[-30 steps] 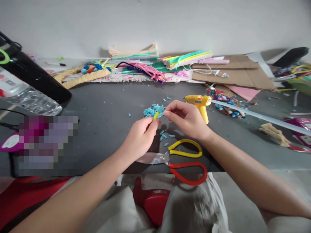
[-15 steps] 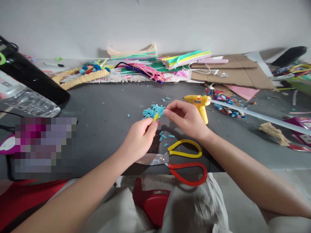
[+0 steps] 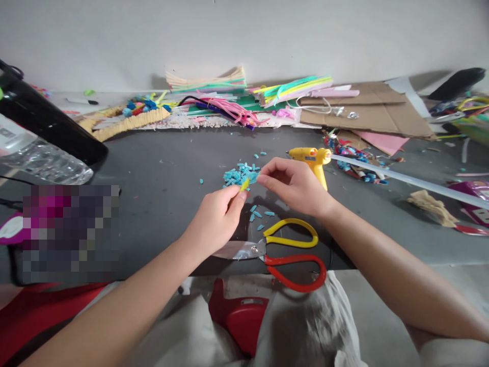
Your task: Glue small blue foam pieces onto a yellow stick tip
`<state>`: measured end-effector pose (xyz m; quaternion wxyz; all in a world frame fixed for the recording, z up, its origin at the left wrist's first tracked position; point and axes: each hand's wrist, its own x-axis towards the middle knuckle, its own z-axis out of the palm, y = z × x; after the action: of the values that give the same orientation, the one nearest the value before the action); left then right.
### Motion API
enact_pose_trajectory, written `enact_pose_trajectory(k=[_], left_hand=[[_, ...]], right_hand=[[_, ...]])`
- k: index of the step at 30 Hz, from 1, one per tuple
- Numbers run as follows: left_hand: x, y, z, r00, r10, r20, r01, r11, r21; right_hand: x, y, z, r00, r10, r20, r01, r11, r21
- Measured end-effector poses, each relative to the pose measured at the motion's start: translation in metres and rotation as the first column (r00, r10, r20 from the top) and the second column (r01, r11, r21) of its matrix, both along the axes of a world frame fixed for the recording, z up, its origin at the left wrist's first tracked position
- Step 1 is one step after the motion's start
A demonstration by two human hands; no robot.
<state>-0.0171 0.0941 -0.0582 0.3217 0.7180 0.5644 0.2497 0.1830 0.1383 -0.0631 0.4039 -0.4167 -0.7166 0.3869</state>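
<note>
Pinched between thumb and fingers of my left hand (image 3: 217,216) is a small yellow piece (image 3: 245,184), its tip pointing up. My right hand (image 3: 296,184) faces it from the right, thumb and fingertips drawn together just beside the yellow piece. Whether a blue bit is in that pinch cannot be made out. Behind the fingertips lies a pile of small blue pieces (image 3: 234,175), partly covered by my hands. Several loose blue pieces (image 3: 257,214) lie nearer to me. Large scissors (image 3: 255,249) with one yellow and one red handle rest at the table's front edge.
A yellow glue gun (image 3: 310,154) with a long clear glue stick (image 3: 397,176) lies right of my right hand. Along the wall are bundles of pipe cleaners (image 3: 294,90) and cardboard (image 3: 367,114). At left are a black cylinder (image 3: 57,117) and a plastic bottle (image 3: 57,160).
Hardly anything differs. Both hands keep their places at the pile, the yellow piece still in my left fingers. The whole view has shifted very slightly.
</note>
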Motion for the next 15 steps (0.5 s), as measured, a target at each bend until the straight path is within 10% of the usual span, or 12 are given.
enact_pose_trajectory(k=[15], left_hand=[[-0.0024,0.0025,0.0018,0.973,0.008,0.230,0.043,0.975,-0.217]], right_hand=[[0.0010,-0.0009,-0.0008,0.987,-0.068,-0.142,0.062,0.997,-0.052]])
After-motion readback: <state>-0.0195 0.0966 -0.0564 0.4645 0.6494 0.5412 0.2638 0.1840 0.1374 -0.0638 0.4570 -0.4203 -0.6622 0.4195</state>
